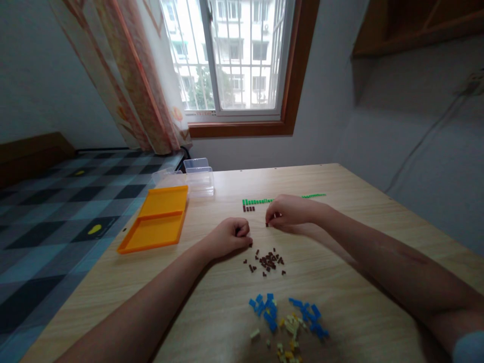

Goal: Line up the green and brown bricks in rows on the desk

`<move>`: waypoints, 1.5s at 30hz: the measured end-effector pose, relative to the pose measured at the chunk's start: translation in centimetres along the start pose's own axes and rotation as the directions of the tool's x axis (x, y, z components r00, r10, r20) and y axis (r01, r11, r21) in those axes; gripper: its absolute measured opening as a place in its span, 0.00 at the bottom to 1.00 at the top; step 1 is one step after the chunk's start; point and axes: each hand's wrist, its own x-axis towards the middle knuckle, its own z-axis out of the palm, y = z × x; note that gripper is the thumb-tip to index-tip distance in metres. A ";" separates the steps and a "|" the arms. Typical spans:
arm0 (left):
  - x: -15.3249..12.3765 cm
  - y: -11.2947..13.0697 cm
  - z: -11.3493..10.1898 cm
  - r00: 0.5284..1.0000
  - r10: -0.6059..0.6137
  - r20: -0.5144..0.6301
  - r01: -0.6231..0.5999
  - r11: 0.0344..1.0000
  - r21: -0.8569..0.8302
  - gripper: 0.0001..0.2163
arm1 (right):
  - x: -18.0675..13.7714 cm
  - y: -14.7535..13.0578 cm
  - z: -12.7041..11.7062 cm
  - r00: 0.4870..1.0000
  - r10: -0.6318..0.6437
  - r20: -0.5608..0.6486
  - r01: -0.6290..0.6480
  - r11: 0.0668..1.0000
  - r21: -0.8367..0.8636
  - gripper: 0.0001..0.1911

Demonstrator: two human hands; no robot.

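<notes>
Between finger and thumb of my right hand [284, 210] is a small brown building brick [266, 225], held close to the tabletop. My left hand [232, 234] rests on the table with curled fingers, its fingertips at another small brown piece [250, 245]. A loose heap of brown bricks [269, 260] lies just nearer to me than both hands. Beyond them runs a line of green bricks [259, 201], partly hidden behind my right hand. Several brown bricks [248, 208] stand in a short row along its left end.
Blue bricks [270, 312] and pale yellow bricks [292, 325] lie in piles at the near side of the wooden table [212, 312]. An orange hinged case [159, 227] lies open at the left, with clear plastic boxes [200, 181] behind it. A bed [75, 212] adjoins the left.
</notes>
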 end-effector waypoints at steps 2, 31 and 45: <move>0.0 0.0 0.0 1.000 -0.007 0.001 0.007 1.000 0.010 0.16 | 0.0 0.2 0.0 1.000 -0.029 0.003 0.029 1.000 -0.006 0.10; 0.0 -0.4 0.0 1.000 -0.016 0.002 0.016 1.000 -0.021 0.16 | 2.0 2.9 4.9 0.893 0.032 -0.448 -0.091 0.990 -0.111 0.13; 0.0 -0.2 0.0 1.000 -0.013 -0.008 0.014 1.000 0.013 0.17 | 2.0 2.7 5.1 0.878 0.061 -0.474 -0.110 0.991 -0.077 0.13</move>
